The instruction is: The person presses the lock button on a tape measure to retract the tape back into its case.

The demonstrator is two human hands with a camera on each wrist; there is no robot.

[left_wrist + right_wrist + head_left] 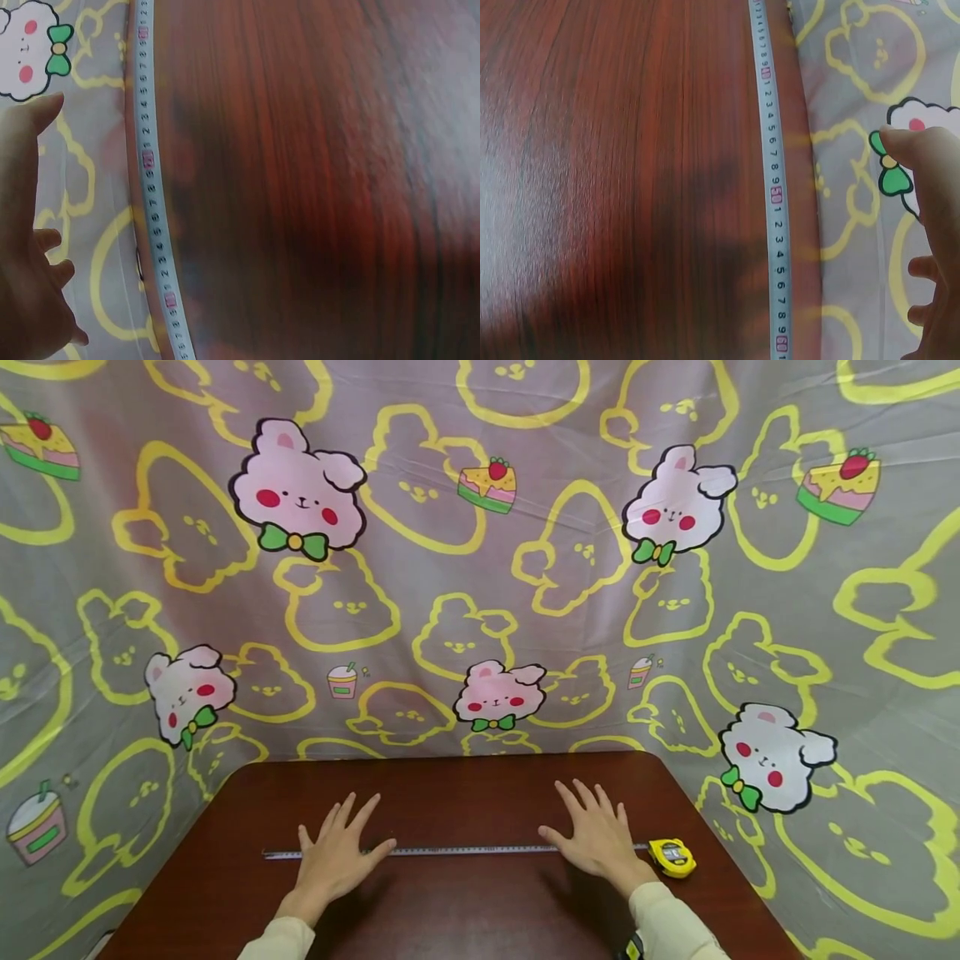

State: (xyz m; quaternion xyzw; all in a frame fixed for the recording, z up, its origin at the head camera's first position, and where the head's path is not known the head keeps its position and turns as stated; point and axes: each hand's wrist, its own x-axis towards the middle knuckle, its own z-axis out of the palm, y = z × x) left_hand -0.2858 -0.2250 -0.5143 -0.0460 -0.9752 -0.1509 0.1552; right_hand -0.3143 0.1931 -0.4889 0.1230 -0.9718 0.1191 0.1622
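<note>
A yellow tape measure (pixel 672 857) lies toward the right side of the brown table, its white blade (pixel 472 850) drawn out leftward across the tabletop. My left hand (pixel 337 852), fingers spread and straight, is held over the blade's left part and hides a bit of it. Over the right part, just left of the yellow case, my right hand (pixel 597 837) is spread the same way. Neither hand holds anything. Printed numbers show along the blade (pixel 152 187) in the left wrist view, beside the left thumb (pixel 46 112). The right wrist view shows the blade (pixel 774 187) too.
The dark red-brown table (pixel 457 906) has rounded far corners. A grey curtain (pixel 465 568) with yellow outlines and printed rabbits hangs behind it and along both sides. A dark band with a yellow-green patch (pixel 633 947) sits at the right sleeve.
</note>
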